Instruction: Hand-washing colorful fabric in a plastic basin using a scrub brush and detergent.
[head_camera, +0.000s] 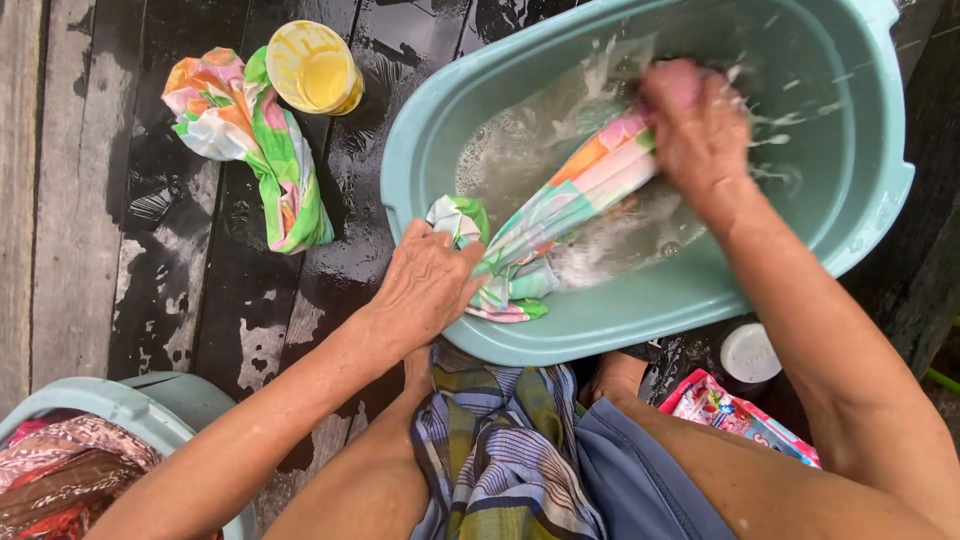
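A teal plastic basin (870, 215) holds soapy water. A wet, colourful striped cloth (575, 195) stretches across it from the near rim into the water. My left hand (425, 285) grips the cloth's near end at the basin's rim. My right hand (695, 125) clutches the far end in the water, where splashes fly around it.
A twisted wet cloth of similar colours (255, 140) lies on the wet wooden planks (70, 200) at the left, beside a yellow cup (312, 68). A second basin with patterned fabric (70, 470) sits at the bottom left. A white lid (750, 352) and a pink packet (735, 412) lie at the right.
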